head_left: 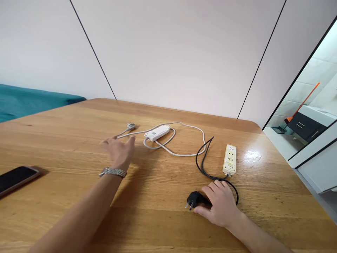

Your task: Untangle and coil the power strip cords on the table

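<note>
My right hand [219,205] is closed around the back of a black power plug [194,199], its metal prongs pointing towards me. From the plug a black cord [201,165] loops over the table to a yellowed white power strip [230,159] lying just beyond that hand. My left hand [119,149] reaches forward with thumb and fingers apart, slightly blurred, and holds nothing. Close to its fingertips runs a white cord [184,123] that ends in a grey-white plug [131,126]. A white power strip [158,133] lies within the loops of this cord.
The wooden table [65,147] carries a dark-screened phone [17,178] at the left. A pale panelled wall [168,59] rises behind its far edge. Teal upholstery [34,100] shows at the far left. Through an opening on the right, an orange-handled broom [305,102] stands near a dark cabinet [305,124].
</note>
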`<state>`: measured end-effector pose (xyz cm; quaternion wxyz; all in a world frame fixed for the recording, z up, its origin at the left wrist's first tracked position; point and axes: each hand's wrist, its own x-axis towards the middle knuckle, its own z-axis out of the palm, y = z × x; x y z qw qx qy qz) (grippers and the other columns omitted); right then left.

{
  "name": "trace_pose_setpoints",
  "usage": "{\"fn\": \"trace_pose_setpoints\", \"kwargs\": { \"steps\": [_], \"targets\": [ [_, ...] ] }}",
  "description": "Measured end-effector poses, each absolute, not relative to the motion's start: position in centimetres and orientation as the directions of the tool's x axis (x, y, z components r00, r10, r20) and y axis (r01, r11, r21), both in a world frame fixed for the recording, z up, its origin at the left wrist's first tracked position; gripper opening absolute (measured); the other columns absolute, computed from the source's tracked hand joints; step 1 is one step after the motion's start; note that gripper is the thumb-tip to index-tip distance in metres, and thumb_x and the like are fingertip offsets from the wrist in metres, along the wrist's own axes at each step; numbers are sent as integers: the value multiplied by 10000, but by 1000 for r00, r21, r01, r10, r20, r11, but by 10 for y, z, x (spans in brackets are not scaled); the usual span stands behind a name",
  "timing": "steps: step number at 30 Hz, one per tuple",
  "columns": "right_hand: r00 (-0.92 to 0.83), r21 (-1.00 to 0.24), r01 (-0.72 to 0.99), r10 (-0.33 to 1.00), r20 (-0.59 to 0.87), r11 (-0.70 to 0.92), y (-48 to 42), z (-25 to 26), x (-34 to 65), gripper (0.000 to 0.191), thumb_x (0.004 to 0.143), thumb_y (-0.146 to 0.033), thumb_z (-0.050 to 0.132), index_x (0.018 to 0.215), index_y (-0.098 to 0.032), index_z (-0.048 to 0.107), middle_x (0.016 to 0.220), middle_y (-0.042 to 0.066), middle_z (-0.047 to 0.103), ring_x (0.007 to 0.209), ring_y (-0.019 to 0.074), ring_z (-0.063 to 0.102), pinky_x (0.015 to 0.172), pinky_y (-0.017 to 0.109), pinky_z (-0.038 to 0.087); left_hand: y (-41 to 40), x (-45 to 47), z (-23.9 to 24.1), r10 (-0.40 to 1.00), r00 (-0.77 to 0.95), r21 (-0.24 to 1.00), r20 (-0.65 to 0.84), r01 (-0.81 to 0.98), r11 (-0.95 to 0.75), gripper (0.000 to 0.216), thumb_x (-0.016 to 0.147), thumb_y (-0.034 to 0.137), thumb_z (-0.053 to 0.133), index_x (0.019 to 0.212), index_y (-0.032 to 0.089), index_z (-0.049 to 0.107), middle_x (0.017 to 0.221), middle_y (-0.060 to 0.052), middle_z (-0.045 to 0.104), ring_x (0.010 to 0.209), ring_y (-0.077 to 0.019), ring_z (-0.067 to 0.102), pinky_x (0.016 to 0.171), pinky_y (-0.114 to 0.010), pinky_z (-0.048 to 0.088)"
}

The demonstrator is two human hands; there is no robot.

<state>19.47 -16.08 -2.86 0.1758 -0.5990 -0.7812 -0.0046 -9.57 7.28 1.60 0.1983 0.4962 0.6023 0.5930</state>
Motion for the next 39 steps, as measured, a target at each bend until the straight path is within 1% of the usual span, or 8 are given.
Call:
{"fn": "trace_pose_setpoints", "kwargs": {
  "steps": [3, 8, 20, 23, 25, 30, 34, 39],
  "targets": [
    [-185, -229, 952, 978, 92, 202, -160, -25, 191, 314, 829, -502, 625, 958, -216, 647, 964, 52, 666, 914, 235, 584, 777, 347, 376, 62, -87, 14, 861, -233, 533, 453, 844, -53, 673, 855, 478, 549, 1382, 81, 417, 1489, -238, 308, 1361, -438, 279, 1075, -587, 272],
    [-228, -245, 944, 974, -7, 219, -160, -20, 201, 157, 896, -315, 538, 937, -198, 634, 960, 59, 681, 902, 220, 616, 744, 312, 405, 79, -73, -2, 910, 323, 172, 259, 912, -373, 497, 937, 437, 378, 1351, 208, 533, 1567, -135, 296, 1453, -383, 175, 1131, -635, 125],
    [11, -756, 504, 872, 490, 418, -157, 17, 207, 218, 928, -313, 477, 891, -193, 655, 662, 8, 630, 586, 133, 567, 553, 244, 421, 102, -62, 25, 923, 142, 444, 358, 844, -302, 489, 902, 502, 464, 1173, 119, 603, 1521, -166, 360, 1437, -473, 130, 1103, -710, 75],
    [116, -846, 336, 873, 473, 414, -145, 57, 206, 222, 917, -353, 516, 817, -191, 629, 639, 5, 631, 497, 106, 513, 471, 231, 399, 64, -20, 35, 853, 333, 578, 402, 631, -518, 557, 867, 631, 450, 1112, 182, 671, 1356, -136, 566, 1346, -343, 410, 1131, -532, 304],
    [190, -904, 172, 888, 420, 391, -134, 81, 199, 207, 877, -393, 588, 813, -196, 578, 644, -5, 647, 419, 78, 458, 396, 209, 348, 23, 12, 48, 668, 592, 736, 451, 177, -654, 631, 833, 698, 459, 1145, 196, 678, 1293, -143, 616, 1260, -319, 506, 1092, -493, 377],
    [234, -909, -73, 893, 385, 411, -114, 106, 169, 286, 826, -428, 634, 753, -219, 453, 510, -78, 522, 377, 71, 443, 375, 191, 332, -66, 72, 105, 779, 489, 902, 392, -372, -220, 431, 845, 571, 583, 1029, 195, 689, 823, -79, 700, 594, -157, 610, 487, -251, 486],
    [-56, -953, -51, 951, 303, 300, -105, 96, 170, 272, 804, -438, 638, 813, -211, 489, 549, -91, 470, 413, 61, 382, 402, 198, 281, -78, 67, 151, 940, 269, 708, 211, -705, 42, 159, 898, 297, 587, 792, 179, 602, 604, 23, 580, 478, -80, 538, 435, -183, 431],
    [-357, -908, 371, 933, 53, 194, -72, 58, 203, 425, 742, -540, 671, 611, -185, 478, 551, -74, 362, 520, 68, 297, 473, 222, 204, -76, 9, 174, 962, 239, 442, 134, -883, 157, 384, 1022, 261, 274, 676, 191, 425, 438, 74, 381, 325, -19, 349, 320, -116, 301]
  ]
}}
